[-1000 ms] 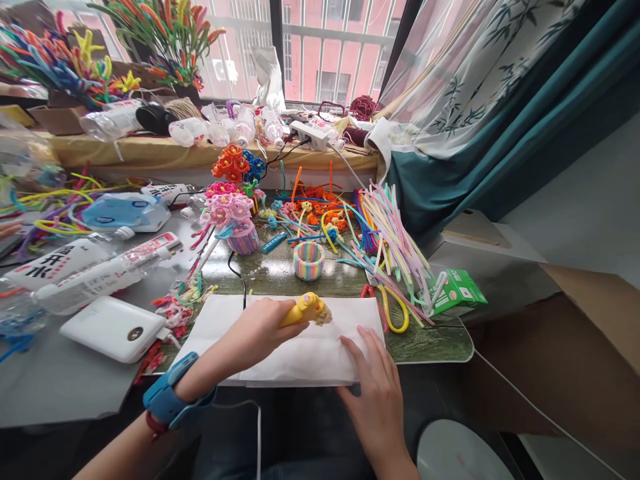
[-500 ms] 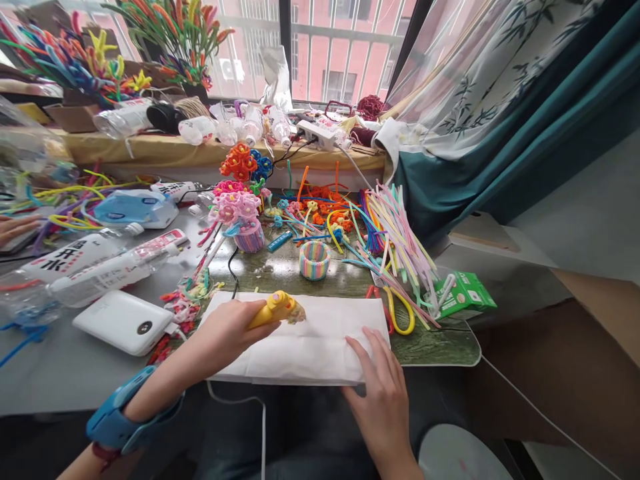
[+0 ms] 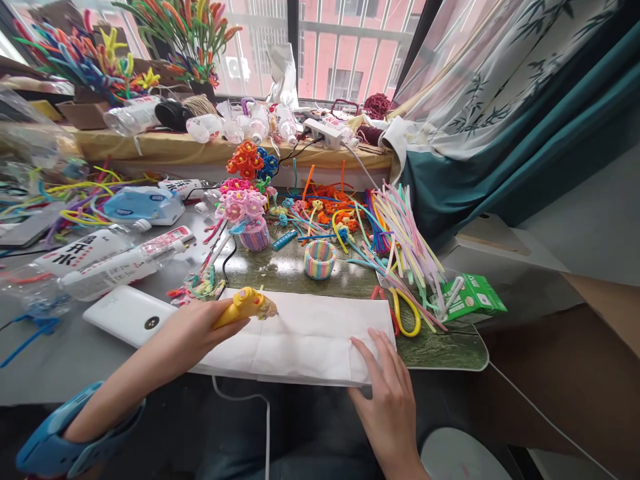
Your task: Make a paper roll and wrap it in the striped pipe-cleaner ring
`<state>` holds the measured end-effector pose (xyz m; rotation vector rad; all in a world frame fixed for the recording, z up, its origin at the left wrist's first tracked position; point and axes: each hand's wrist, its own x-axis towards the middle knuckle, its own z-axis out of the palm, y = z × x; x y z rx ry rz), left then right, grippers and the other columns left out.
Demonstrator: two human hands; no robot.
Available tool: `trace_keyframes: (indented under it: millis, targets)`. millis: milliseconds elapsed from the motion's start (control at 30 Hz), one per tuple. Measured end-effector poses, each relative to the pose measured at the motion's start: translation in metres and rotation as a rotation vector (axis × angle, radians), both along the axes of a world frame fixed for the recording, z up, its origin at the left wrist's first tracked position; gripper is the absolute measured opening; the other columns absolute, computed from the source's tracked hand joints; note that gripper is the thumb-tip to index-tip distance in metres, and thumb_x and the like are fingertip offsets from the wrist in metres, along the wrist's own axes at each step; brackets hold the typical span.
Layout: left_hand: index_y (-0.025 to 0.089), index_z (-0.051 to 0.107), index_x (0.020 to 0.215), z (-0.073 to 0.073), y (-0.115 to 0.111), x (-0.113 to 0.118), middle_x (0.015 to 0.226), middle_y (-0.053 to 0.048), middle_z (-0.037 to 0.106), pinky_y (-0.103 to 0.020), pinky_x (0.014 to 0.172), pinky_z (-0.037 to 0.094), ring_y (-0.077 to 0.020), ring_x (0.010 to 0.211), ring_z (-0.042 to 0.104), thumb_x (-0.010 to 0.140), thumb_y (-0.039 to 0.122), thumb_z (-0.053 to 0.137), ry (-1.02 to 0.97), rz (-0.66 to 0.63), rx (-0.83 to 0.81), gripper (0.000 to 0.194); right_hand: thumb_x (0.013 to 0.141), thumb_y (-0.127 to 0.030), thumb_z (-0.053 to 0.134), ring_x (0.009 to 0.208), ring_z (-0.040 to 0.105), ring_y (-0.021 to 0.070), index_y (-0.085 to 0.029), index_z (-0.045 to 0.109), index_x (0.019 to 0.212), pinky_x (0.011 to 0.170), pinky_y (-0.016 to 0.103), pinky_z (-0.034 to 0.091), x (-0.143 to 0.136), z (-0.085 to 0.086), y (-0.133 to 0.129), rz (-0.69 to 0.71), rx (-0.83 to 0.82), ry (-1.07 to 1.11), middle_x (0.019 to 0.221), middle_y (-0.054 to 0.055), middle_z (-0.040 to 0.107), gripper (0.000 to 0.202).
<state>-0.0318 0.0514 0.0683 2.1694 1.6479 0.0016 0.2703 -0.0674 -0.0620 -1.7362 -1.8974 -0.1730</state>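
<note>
A yellow hot glue gun [image 3: 245, 305] is gripped in my left hand [image 3: 200, 331], its nozzle pointing right, just over a folded white sheet [image 3: 310, 333]. The sheet lies along the table's front edge. On its right end rest the spread fingers of my right hand [image 3: 387, 387], with the thumb at the front edge. Beyond the sheet stands a small striped pastel cup [image 3: 321, 260]. Left of that cup, pink pipe-cleaner flowers [image 3: 241, 204] rise from a purple striped pot [image 3: 255, 235].
A white power bank [image 3: 127, 317] and plastic bottles [image 3: 125, 267] lie at left. Pastel pipe cleaners [image 3: 407, 233], yellow-handled scissors [image 3: 413, 313] and a green box [image 3: 475, 298] are on the right. A power strip [image 3: 324, 133] sits on the windowsill.
My left hand has moved left with the glue gun, and its nozzle is now farther left over the sheet. My right hand stays on the sheet's right end.
</note>
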Motion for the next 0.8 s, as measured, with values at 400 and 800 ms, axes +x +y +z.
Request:
trace_keyframes:
  millis: [400, 800]
  targets:
    - [0.023, 0.057, 0.077, 0.001, -0.006, -0.036, 0.062, -0.002, 0.058, -0.028, 0.058, 0.028, -0.0208, 0.060, 0.053, 0.080, 0.065, 0.035, 0.100, 0.143, -0.002, 0.048, 0.099, -0.033, 0.041, 0.137, 0.043, 0.0303, -0.024, 0.053, 0.136, 0.108, 0.050, 0.040, 0.004, -0.003, 0.000, 0.014, 0.025, -0.019, 0.147, 0.011, 0.048, 0.040]
    - [0.023, 0.060, 0.076, 0.012, -0.014, -0.055, 0.056, 0.001, 0.060, -0.025, 0.055, 0.028, -0.0184, 0.052, 0.055, 0.083, 0.062, 0.041, 0.089, 0.202, 0.002, 0.044, 0.100, -0.039, 0.040, 0.137, 0.044, 0.0303, -0.025, 0.052, 0.136, 0.107, 0.048, 0.040, 0.004, -0.002, -0.002, 0.009, 0.019, -0.031, 0.147, 0.011, 0.048, 0.040]
